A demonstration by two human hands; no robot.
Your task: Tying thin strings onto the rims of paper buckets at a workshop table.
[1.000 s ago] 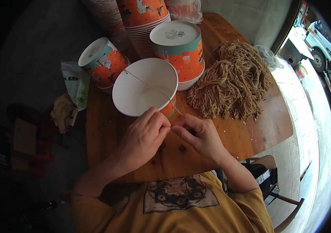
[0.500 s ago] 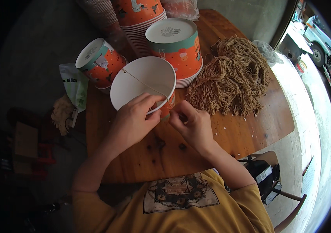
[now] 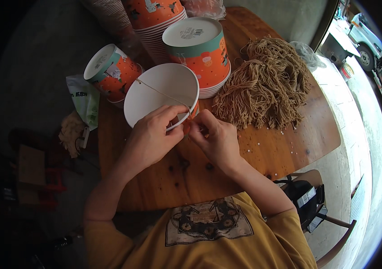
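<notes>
A white-lined paper bucket [image 3: 152, 98] with an orange outside tilts toward me on the table. A thin brown cord [image 3: 166, 95] runs across its mouth from the far left rim to the near right rim. My left hand [image 3: 152, 136] grips the near rim, fingers over the inside and thumb outside. Just right of that rim, my right hand [image 3: 218, 141] is closed in a pinch at the cord's end. The fingertips and the cord between them are partly hidden.
A big heap of brown cords [image 3: 262, 85] lies on the wooden table [image 3: 244, 159] at right. Behind the bucket stand upside-down orange buckets [image 3: 204, 58], with a smaller one [image 3: 112, 71] at left and a tall stack [image 3: 159, 31]. A chair [image 3: 316, 197] holding a black bag is at lower right.
My right hand has come in closer to the bucket's rim and to my left thumb. The left hand keeps its grip. The whole view has shifted slightly.
</notes>
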